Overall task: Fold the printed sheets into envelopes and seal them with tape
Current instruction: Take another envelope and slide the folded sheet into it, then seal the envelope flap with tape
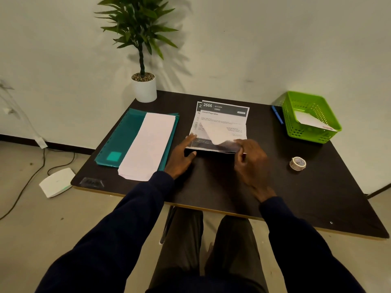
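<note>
A printed sheet (224,117) headed "2666 Kitchen" lies at the middle of the dark table (232,187), on top of another sheet whose left edge peeks out. Its near edge is curled up and back over the page. My right hand (250,159) pinches that lifted near edge at its right side. Flat on the sheet's near left corner, my left hand (183,155) presses it down. A stack of white envelopes (148,144) rests on a teal folder (120,140) to the left. A roll of tape (298,163) sits on the table to the right.
A green plastic basket (311,117) with a white envelope inside stands at the back right, a blue pen (277,114) beside it. A potted plant (143,85) occupies the back left corner. On the floor at left lie a white box (56,182) and cables.
</note>
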